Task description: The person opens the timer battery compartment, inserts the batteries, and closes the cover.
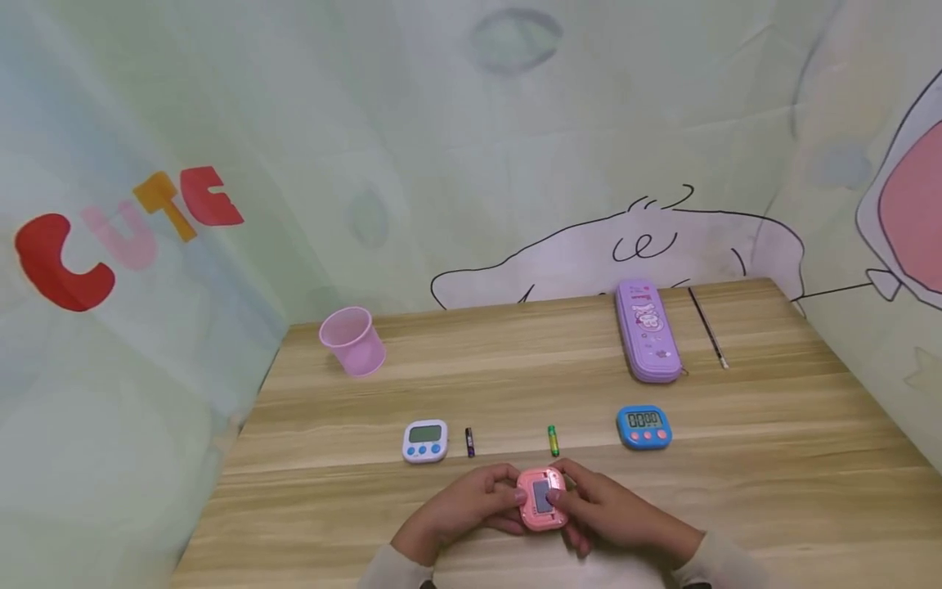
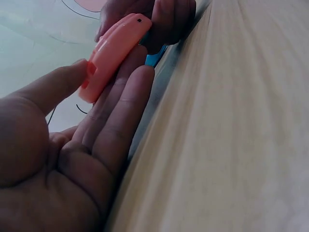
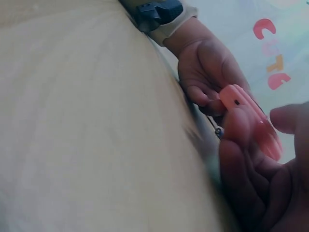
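A pink digital timer (image 1: 542,509) is held between both hands above the near part of the table, with a grey rectangle showing on its upward face. My left hand (image 1: 482,501) pinches its left edge, thumb on top and fingers beneath. From the other side my right hand (image 1: 614,507) grips it, the thumb lying on that upward face. In the left wrist view the timer (image 2: 113,55) appears edge-on between thumb and fingers. Beyond the hands lie a green battery (image 1: 553,440) and a dark battery (image 1: 469,442), apart from both hands.
A white timer (image 1: 424,442) lies left of the batteries, and a blue timer (image 1: 643,427) to their right. Farther back are a pink cup (image 1: 353,342), a purple pencil case (image 1: 648,331) and a pencil (image 1: 708,327). Printed curtains border the wooden table (image 1: 309,491).
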Available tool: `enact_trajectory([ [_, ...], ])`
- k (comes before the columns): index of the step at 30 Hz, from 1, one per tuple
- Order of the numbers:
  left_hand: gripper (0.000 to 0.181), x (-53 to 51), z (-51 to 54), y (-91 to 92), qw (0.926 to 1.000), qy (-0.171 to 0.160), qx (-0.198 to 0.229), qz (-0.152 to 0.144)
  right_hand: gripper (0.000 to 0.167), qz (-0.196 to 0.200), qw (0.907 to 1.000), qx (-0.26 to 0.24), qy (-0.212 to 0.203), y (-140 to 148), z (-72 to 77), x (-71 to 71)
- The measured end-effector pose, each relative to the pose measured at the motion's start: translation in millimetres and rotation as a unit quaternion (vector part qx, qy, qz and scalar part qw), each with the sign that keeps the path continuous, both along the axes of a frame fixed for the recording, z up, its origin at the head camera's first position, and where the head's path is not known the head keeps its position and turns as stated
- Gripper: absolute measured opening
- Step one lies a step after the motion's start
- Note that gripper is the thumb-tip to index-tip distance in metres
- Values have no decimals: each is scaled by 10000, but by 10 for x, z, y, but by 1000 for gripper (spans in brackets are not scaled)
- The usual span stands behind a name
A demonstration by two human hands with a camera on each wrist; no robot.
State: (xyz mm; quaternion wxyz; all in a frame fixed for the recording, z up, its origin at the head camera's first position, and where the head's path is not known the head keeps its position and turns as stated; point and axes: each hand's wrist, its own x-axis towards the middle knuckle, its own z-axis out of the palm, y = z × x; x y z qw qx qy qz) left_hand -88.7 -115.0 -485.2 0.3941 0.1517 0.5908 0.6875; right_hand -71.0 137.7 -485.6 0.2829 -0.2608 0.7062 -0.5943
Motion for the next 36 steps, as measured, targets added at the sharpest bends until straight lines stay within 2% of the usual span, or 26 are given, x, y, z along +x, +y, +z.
enact_trajectory([
  [7,34,4,7,-5,9999,108,-62,43,22,-75,9995,160,255,-20,-33,-1],
  [14,32,12,2,4,9997,111,-172,152,26,-116,9992,277,260,-4,-32,0],
  [22,27,4,8,0,9996,157,-216,124,29,-21,9977,576,358,-3,-1,-19],
  [27,25,17,22,-15,9990,158,-387,179,32,22,9972,692,291,17,-18,-21],
  [32,28,20,13,-24,9992,179,-318,142,34,161,9986,498,-5,70,-43,-58],
  [36,31,9,-17,-21,9993,267,-207,151,36,205,9996,193,-64,91,-59,-72],
])
